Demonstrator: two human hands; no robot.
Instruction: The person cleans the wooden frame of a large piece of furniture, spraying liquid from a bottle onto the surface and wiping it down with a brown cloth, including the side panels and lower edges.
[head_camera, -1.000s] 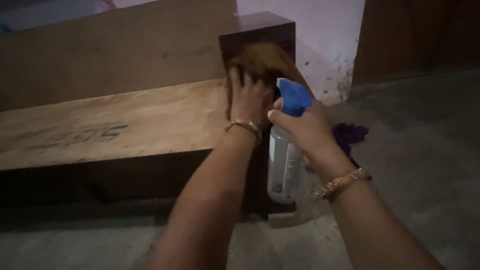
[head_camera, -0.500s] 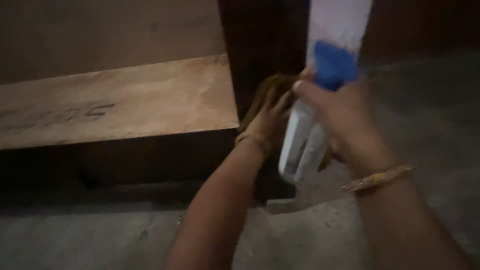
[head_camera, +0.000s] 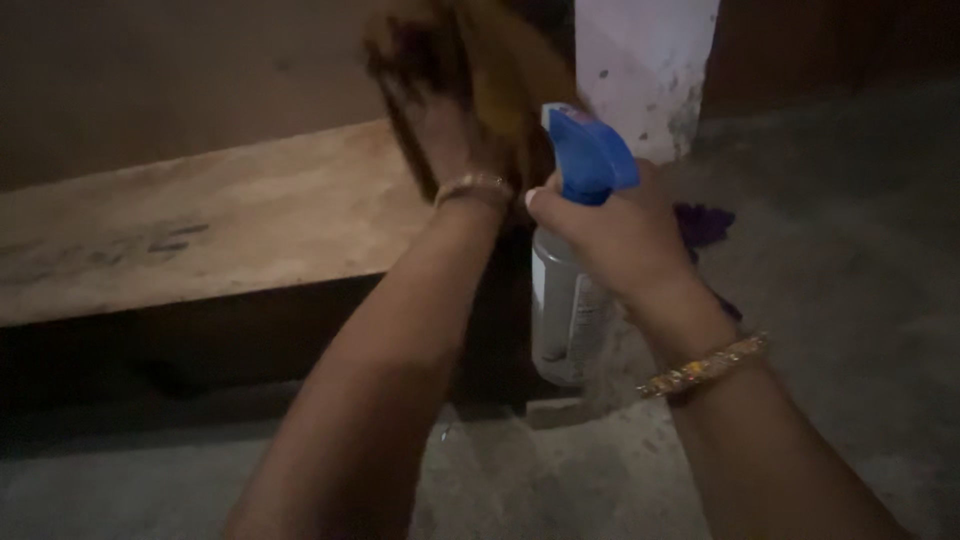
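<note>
Right hand (head_camera: 620, 235) gripped the spray bottle (head_camera: 565, 300) upright at centre frame — fingers closed round its neck under the blue trigger head (head_camera: 590, 155). Left hand (head_camera: 445, 120), blurred, pressed a brown cloth (head_camera: 505, 85) against the dark wooden post (head_camera: 495, 330) at 12 o'clock — grip closed on it.

We're looking at a low wooden worktop (head_camera: 230, 225), its pale brown top running from the left edge toward the middle, with faint dark marks on the left part of the surface. Its front face below sits in deep shadow. At its right end a dark wooden upright (head_camera: 505, 320) stands on the floor. The floor (head_camera: 830, 300) is grey, rough concrete, spreading near us and off to the right. On it, just right of the upright, we spot a crumpled purple cloth (head_camera: 703, 222) lying near the foot of a pale, stained wall (head_camera: 640, 70).
</note>
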